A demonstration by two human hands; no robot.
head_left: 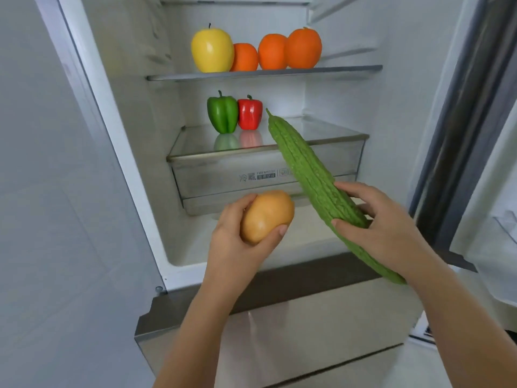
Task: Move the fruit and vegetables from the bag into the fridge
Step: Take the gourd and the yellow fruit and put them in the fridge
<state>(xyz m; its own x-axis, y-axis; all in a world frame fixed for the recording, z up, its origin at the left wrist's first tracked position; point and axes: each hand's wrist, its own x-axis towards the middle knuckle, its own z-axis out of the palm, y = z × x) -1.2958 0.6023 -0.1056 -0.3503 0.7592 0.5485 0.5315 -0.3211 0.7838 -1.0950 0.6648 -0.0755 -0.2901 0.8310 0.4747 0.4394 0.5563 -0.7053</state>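
My left hand (237,247) grips a tan potato (264,217) in front of the open fridge (134,169), below the crisper drawer (223,180). My right hand (386,228) holds a long bumpy green bitter gourd (302,169) near its lower end; its tip points up and left over the glass shelf above the drawer. On that shelf stand a green pepper (223,113) and a red pepper (249,113). The upper shelf (335,70) carries a yellow apple (212,50) and three oranges (303,49). The bag is out of view.
The fridge door (475,107) stands open at the right, with door bins visible. A white wall fills the left side. Below the open compartment are closed grey drawer fronts (321,317). The shelf has bare glass to the right of the peppers.
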